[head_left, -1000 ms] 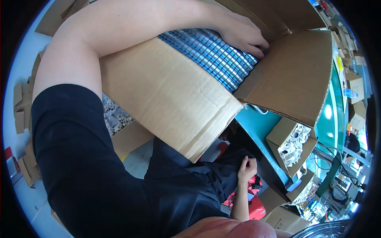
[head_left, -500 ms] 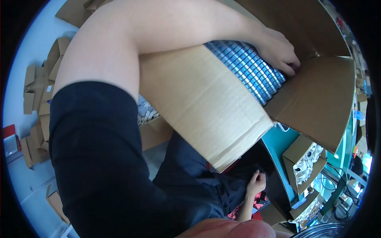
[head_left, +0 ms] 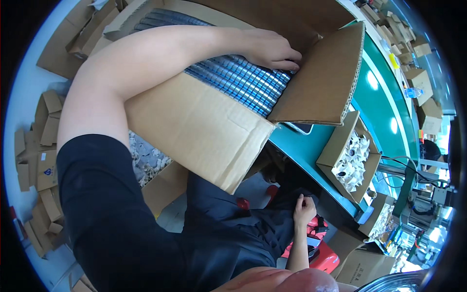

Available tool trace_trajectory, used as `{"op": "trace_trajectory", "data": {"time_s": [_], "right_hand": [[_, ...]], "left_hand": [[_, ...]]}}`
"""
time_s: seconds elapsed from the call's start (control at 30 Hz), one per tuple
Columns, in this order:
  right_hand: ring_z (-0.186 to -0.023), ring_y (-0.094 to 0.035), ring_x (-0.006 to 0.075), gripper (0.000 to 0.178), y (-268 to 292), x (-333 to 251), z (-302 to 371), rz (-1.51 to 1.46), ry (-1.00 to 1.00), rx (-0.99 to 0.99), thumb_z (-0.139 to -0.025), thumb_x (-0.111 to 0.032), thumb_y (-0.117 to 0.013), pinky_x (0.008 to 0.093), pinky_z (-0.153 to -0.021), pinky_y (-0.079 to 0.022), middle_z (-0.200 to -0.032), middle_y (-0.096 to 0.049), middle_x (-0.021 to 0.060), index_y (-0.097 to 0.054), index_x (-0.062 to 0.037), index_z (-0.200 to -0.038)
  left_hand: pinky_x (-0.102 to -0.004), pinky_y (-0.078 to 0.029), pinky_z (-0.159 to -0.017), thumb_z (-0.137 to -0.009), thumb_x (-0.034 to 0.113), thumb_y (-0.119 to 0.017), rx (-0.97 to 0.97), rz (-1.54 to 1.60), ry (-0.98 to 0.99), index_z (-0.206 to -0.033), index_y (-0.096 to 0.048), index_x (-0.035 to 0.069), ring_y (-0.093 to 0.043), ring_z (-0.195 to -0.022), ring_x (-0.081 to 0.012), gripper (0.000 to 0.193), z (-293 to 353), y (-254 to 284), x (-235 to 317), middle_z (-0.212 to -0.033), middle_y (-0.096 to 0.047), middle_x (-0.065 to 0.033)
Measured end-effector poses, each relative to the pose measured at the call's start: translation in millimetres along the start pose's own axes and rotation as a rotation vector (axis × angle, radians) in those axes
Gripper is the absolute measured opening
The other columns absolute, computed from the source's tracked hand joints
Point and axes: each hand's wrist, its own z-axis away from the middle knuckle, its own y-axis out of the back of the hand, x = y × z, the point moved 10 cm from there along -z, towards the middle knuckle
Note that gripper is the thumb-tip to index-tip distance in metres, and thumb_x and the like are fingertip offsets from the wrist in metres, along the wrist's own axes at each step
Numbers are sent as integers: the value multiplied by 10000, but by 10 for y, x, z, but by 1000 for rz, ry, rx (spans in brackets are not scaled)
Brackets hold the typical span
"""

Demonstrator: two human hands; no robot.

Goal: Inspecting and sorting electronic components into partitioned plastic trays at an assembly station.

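Observation:
My left hand (head_left: 273,50) reaches into a large open cardboard box (head_left: 194,124), its fingers curled down at the end of the rows, next to the raised flap. Rows of shiny metal cylinders (head_left: 243,80) lie packed side by side in the box. The fingertips touch the end of a row; whatever they pinch is too hidden to make out. My left forearm crosses over the box and covers part of the rows. Down by my lap, my right hand (head_left: 305,209) rests in a loose fist on my dark trousers, with nothing showing in it.
A green-topped table (head_left: 304,146) stands to the right, with a small carton (head_left: 359,192) of white pieces on it. Another box of grey-white parts (head_left: 146,158) sits below the large box. A red stool (head_left: 325,258) is under me. Flattened cartons (head_left: 46,170) line the left.
The view has swung, so the box and my left hand now appear further left and more of the table shows. My left hand stays at the same end of the box; my right hand remains at my lap.

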Motion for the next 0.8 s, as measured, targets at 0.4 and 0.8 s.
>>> {"op": "trace_trajectory", "data": {"time_s": [0.4,0.8], "right_hand": [[-623,-601,344,339,17,187,84,5,-44,-3,-986,-235,-688,450,-581,-451,-700,-595,136,-601,-38,-726],[-599,-602,321,332,0,166,9,-55,17,33,-995,-256,-688,426,-581,-459,-691,-607,143,-649,-36,-749]], "left_hand": [[-405,-566,-745,-1086,390,-493,629,369,-105,-1097,-685,22,-717,-788,-300,415,23,607,-213,-890,-731,-173],[-267,-386,-338,-1127,461,-340,755,1240,153,-1095,-560,47,-443,-421,-118,469,680,1431,258,-634,-503,-24]]}}
